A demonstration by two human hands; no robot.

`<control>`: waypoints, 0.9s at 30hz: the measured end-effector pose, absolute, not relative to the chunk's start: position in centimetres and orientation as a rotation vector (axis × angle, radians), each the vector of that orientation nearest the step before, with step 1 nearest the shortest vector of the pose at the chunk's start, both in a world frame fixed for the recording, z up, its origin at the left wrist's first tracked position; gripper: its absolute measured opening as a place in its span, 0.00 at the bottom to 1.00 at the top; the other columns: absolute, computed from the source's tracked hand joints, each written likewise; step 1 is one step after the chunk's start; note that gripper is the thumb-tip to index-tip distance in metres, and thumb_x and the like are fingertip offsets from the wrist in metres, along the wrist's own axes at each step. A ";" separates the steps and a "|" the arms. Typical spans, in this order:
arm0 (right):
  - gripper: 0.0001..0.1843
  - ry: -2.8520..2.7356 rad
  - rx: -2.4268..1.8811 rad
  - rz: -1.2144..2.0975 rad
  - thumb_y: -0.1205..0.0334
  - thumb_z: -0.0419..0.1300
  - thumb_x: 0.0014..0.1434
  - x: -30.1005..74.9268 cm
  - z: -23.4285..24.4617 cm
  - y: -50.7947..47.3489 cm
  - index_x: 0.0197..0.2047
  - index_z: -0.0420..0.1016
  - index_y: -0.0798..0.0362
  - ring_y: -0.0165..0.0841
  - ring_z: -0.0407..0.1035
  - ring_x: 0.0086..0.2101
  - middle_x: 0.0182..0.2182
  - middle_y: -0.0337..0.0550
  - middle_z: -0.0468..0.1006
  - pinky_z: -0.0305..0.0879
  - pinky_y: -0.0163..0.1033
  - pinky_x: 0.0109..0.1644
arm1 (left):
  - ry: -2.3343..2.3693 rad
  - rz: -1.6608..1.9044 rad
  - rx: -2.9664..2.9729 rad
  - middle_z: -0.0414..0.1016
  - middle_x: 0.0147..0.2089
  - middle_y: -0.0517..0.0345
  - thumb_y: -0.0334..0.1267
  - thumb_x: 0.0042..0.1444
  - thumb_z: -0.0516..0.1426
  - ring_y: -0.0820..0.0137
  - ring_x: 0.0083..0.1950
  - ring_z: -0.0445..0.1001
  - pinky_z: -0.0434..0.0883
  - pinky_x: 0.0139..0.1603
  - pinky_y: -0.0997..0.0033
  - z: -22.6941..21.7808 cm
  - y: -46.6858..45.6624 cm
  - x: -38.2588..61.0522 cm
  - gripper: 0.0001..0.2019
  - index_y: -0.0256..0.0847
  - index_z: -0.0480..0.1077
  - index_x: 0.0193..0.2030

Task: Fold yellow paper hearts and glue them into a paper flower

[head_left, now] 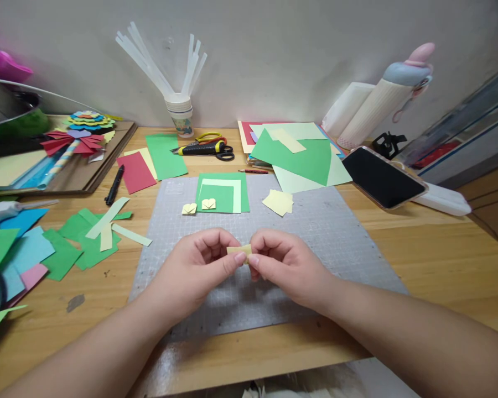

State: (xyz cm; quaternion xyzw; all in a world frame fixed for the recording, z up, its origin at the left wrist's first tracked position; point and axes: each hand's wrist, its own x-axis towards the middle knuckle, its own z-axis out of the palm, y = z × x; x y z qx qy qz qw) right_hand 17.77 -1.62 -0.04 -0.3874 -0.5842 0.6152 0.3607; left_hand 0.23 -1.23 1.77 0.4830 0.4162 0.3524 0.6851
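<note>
Over the grey cutting mat (327, 237), my left hand (205, 262) and my right hand (288, 265) both pinch one small pale yellow piece of paper (234, 250). Thumbs and forefingers meet on it, covering much of the piece. Beyond the hands lie two small folded yellow paper hearts: one paper heart (189, 209) on the mat, the other paper heart (208, 204) on stacked green squares (222, 193). Several loose pale yellow paper squares (278, 202) rest behind my right hand.
Green paper scraps (93, 243) spread to the left, near a black pen (114, 185). Scissors (207, 149) and a cup of white strips (180, 119) stand at the back. A paper stack (294, 155), phone (384, 177) and bottle (384, 105) are on the right.
</note>
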 end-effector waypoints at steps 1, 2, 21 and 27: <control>0.10 -1.519 -0.996 1.583 0.63 0.56 0.58 17.8 0.0 -1.6 0.26 0.62 0.53 0.26 0.56 0.24 0.21 0.33 0.63 0.53 0.34 0.28 | 0.948 0.785 1.103 0.72 0.24 0.66 0.35 0.53 0.63 0.80 0.27 0.68 0.63 0.29 0.81 1.8 -1.3 0.2 0.08 0.38 0.69 0.27; 0.10 -1.538 -0.992 1.580 0.64 0.56 0.58 17.8 -0.1 -1.7 0.26 0.62 0.53 0.26 0.56 0.24 0.21 0.33 0.62 0.53 0.34 0.28 | 0.963 0.781 1.125 0.72 0.24 0.66 0.35 0.53 0.62 0.79 0.27 0.68 0.63 0.29 0.81 1.8 -1.3 0.2 0.08 0.38 0.69 0.26; 0.09 -1.605 -1.062 1.506 0.64 0.59 0.54 18.0 0.0 -1.9 0.23 0.66 0.54 0.25 0.59 0.22 0.19 0.34 0.67 0.56 0.32 0.26 | 1.045 0.653 1.201 0.67 0.24 0.66 0.39 0.51 0.61 0.78 0.25 0.61 0.57 0.26 0.78 1.8 -1.6 0.3 0.08 0.39 0.69 0.27; 0.11 -1.609 -1.089 1.540 0.63 0.56 0.54 18.2 0.1 -1.9 0.21 0.67 0.53 0.26 0.63 0.21 0.17 0.36 0.70 0.59 0.33 0.26 | 0.985 0.591 1.179 0.73 0.26 0.62 0.40 0.52 0.61 0.73 0.29 0.68 0.62 0.30 0.74 2.0 -1.8 0.4 0.08 0.39 0.69 0.27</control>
